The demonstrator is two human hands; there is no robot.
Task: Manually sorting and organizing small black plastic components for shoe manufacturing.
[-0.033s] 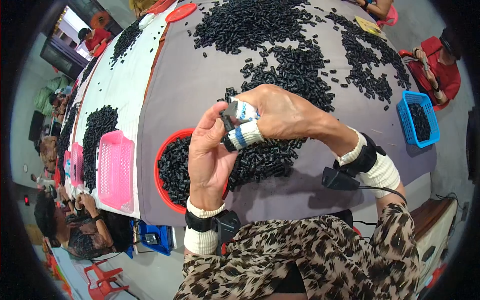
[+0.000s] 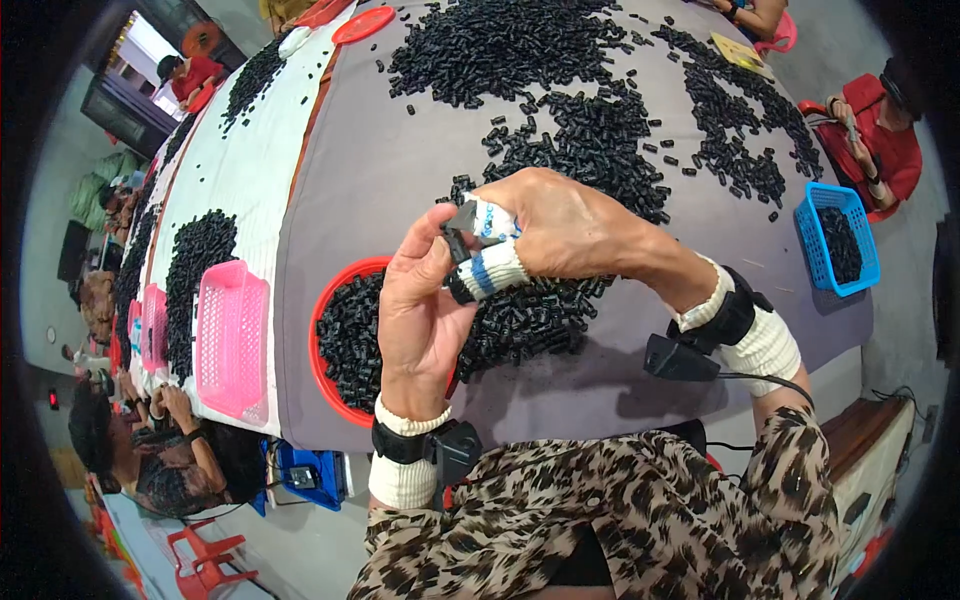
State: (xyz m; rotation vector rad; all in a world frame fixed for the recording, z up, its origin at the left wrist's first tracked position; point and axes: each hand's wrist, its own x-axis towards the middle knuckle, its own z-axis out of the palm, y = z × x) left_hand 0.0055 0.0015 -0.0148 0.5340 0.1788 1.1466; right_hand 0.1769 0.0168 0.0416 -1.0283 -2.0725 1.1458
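Note:
My two hands meet above a red round tray (image 2: 322,372) filled with small black plastic parts. My left hand (image 2: 425,305) is raised palm-up, its fingertips pinching a small black part (image 2: 459,243). My right hand (image 2: 565,228) comes in from the right, and its fingers, wrapped in white and blue tape, grip the same part from the other side. Both wrists wear white bands with black devices strapped on.
The grey table (image 2: 380,170) carries large loose heaps of black parts (image 2: 590,130). A pink basket (image 2: 232,340) lies at the left and a blue basket (image 2: 835,240) of parts at the right edge. A person in red (image 2: 880,130) sits at the right; others (image 2: 150,450) work at the lower left.

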